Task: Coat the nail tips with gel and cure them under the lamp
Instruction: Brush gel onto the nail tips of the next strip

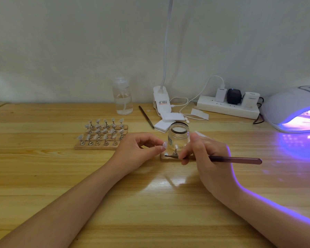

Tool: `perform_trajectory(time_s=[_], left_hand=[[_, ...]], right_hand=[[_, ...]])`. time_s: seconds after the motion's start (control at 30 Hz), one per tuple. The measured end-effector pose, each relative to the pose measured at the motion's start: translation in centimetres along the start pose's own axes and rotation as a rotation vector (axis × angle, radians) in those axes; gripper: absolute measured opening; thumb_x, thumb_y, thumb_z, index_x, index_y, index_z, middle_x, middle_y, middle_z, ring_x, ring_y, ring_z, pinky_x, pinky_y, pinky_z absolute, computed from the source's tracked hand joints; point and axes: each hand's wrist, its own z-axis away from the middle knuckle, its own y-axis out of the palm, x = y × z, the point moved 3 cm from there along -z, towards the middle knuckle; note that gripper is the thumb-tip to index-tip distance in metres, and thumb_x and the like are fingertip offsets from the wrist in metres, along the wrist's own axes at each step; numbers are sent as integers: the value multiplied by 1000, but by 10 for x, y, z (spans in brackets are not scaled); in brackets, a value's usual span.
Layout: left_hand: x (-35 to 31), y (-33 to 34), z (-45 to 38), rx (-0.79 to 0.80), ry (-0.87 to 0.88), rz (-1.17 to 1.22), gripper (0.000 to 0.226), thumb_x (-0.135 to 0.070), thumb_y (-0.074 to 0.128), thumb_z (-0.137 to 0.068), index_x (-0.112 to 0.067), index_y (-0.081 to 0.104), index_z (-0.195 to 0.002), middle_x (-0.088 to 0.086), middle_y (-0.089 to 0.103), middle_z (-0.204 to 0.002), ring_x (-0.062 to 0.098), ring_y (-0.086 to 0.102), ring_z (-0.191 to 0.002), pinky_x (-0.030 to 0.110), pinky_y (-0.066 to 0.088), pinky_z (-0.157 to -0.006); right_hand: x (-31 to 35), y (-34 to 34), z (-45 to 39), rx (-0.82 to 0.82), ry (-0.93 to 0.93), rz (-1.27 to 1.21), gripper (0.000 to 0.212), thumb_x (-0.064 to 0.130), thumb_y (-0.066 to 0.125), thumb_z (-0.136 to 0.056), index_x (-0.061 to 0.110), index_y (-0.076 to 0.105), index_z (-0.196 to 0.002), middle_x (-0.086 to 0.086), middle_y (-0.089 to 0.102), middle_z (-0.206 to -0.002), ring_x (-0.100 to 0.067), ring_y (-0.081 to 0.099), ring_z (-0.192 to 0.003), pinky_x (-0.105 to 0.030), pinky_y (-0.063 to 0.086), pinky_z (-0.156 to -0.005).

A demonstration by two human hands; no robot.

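My left hand [140,151] pinches a pale nail tip [164,145] between thumb and forefinger, just left of a small clear gel jar [178,136]. My right hand [207,154] holds a dark brush [234,160] like a pen; its tip lies near a metal nail stand [175,153] on a short wooden strip [164,158] in front of the jar. A wooden board [97,147] with several nail tips on metal stands sits to the left. The white curing lamp [293,108] glows purple at the right edge.
At the back stand a clear liquid bottle [123,97], a white clip-on desk lamp [162,102], a power strip [227,106] with plugs and cables, white pads [168,120] and a second brush [146,116]. Purple light spills on the wooden table [150,203].
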Motion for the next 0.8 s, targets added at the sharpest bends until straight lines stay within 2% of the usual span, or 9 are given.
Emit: perform_trajectory(time_s=[0.13, 0.23, 0.33, 0.47, 0.57, 0.7, 0.8], left_hand=[[0, 0, -1, -5, 34, 12, 8, -22, 73, -67, -29, 72, -71, -11, 71, -74, 6, 61, -74, 18, 45, -67], [2, 0, -1, 17, 52, -33, 21, -10, 72, -74, -30, 71, -72, -16, 69, -72, 2, 60, -71, 11, 44, -60], [3, 1, 0, 35, 64, -73, 20, -6, 70, -76, -26, 71, -78, -10, 70, -79, -4, 59, -70, 7, 41, -57], [5, 3, 0, 59, 68, -100, 18, -6, 68, -78, -17, 71, -92, -3, 70, -85, -6, 58, -68, 8, 40, -54], [5, 3, 0, 73, 74, -91, 18, -5, 67, -79, -13, 71, -94, 0, 71, -85, -3, 58, -67, 11, 41, -54], [5, 3, 0, 91, 100, -113, 18, -5, 67, -79, -15, 72, -93, 1, 71, -85, -4, 57, -66, 9, 38, -52], [4, 3, 0, 101, 108, -120, 21, -6, 67, -79, -23, 71, -92, -9, 68, -78, -5, 55, -64, 9, 35, -51]], right_hand=[[1, -4, -2, -60, 23, -36, 42, 37, 39, -87, 21, 62, -56, 4, 61, -54, -9, 59, -55, -21, 46, -62], [-1, -5, -4, -81, 56, -63, 41, 37, 39, -87, 17, 63, -60, -2, 64, -60, -9, 59, -57, -17, 46, -61], [-2, -6, -5, -77, 68, -43, 40, 38, 39, -87, 18, 63, -61, -2, 64, -63, -7, 60, -60, -15, 45, -62], [-4, -5, -6, -60, 90, 11, 40, 43, 39, -86, 22, 64, -62, 3, 65, -63, -6, 61, -64, -12, 43, -64], [-5, -3, -6, -42, 88, 36, 38, 44, 39, -85, 26, 63, -62, 8, 64, -62, -6, 61, -66, -13, 43, -66], [-5, -3, -7, -32, 81, 76, 35, 45, 39, -85, 31, 61, -62, 13, 63, -61, -4, 62, -68, -11, 41, -67], [-5, -2, -8, -32, 90, 79, 37, 46, 39, -84, 29, 62, -61, 9, 64, -60, -5, 61, -67, -12, 41, -66]])
